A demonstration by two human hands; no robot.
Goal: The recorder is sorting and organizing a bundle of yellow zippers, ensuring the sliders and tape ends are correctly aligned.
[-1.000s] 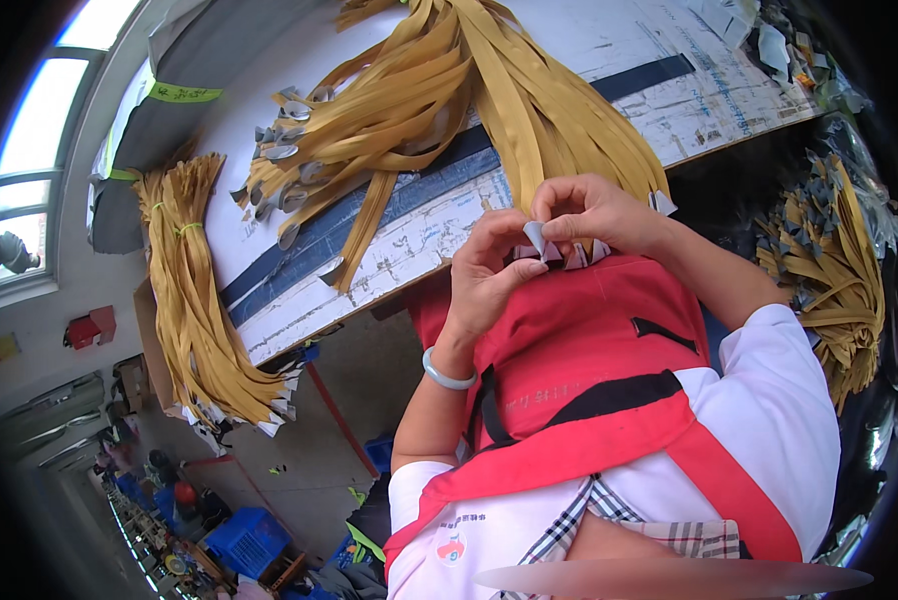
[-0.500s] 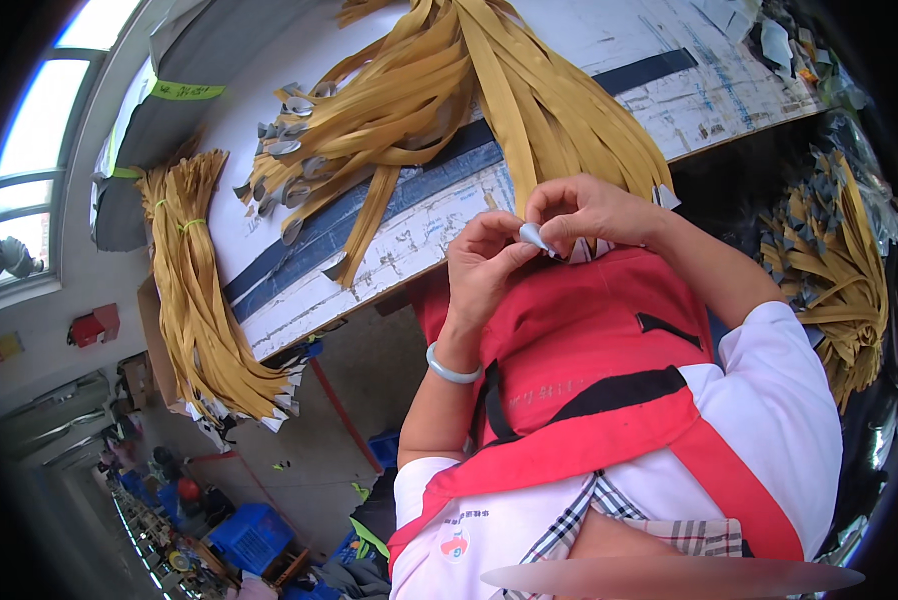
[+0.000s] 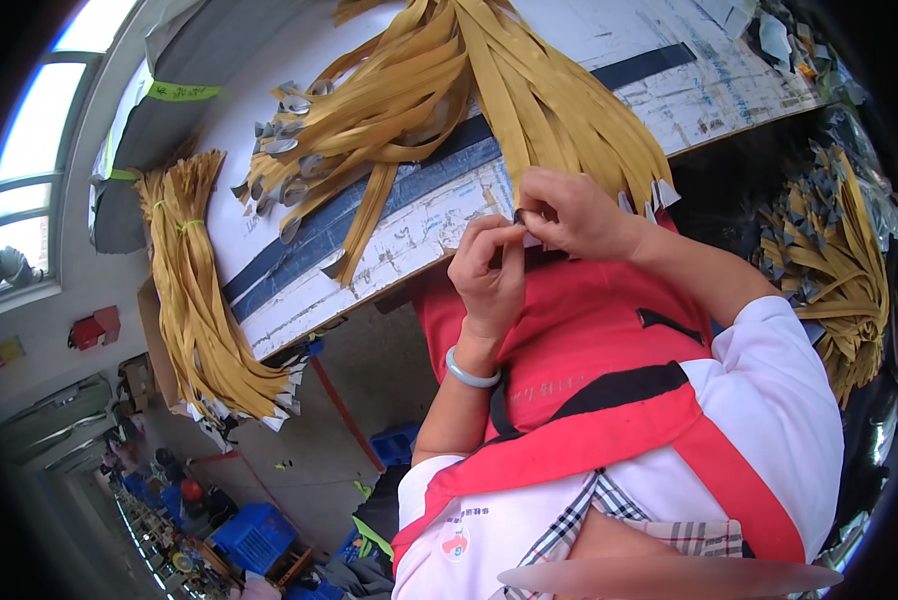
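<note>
Close together at the table's near edge, my hands pinch at the end of one mustard-yellow strap from the large strap bundle [image 3: 554, 120]. My left hand [image 3: 491, 275] is closed, its thumb and forefinger meeting at a small dark bit of that end. Fingers curled, my right hand [image 3: 577, 215] grips the same end from the other side and hides most of it. Beside my right hand, several white-grey tips [image 3: 657, 198] of the other straps hang at the edge.
Looped straps with grey ends [image 3: 294, 185] lie on the white worktable [image 3: 449, 215], across a dark blue strip [image 3: 649, 70]. A tied strap bundle [image 3: 204, 290] hangs over the left side; another strap pile [image 3: 834, 270] is at the right. Blue crates [image 3: 254, 535] stand on the floor at lower left.
The grey-white strap end that showed between my fingers is now mostly covered. My right hand has moved slightly left and up, and my left fingers have curled in.
</note>
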